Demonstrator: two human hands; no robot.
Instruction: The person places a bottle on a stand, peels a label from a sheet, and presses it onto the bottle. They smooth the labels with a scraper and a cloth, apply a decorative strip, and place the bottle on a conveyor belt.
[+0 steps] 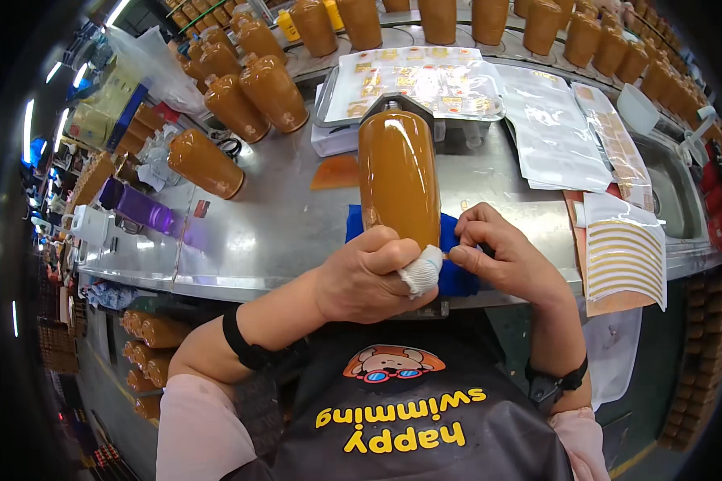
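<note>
Currently I see the left hand [367,276] clenched on cloth [423,274] against the bottle [399,172]; right hand [509,258] curled, pinch unclear

A shiny steel worktop [273,232] stretches across here, with a sink [672,196] let into its right end. Over to the left, white strip lights [29,132] glare out of the dimmer depth of the room. Down on the right, the floor [654,385] looks dark green, a yellow line [635,462] painted along it.
</note>
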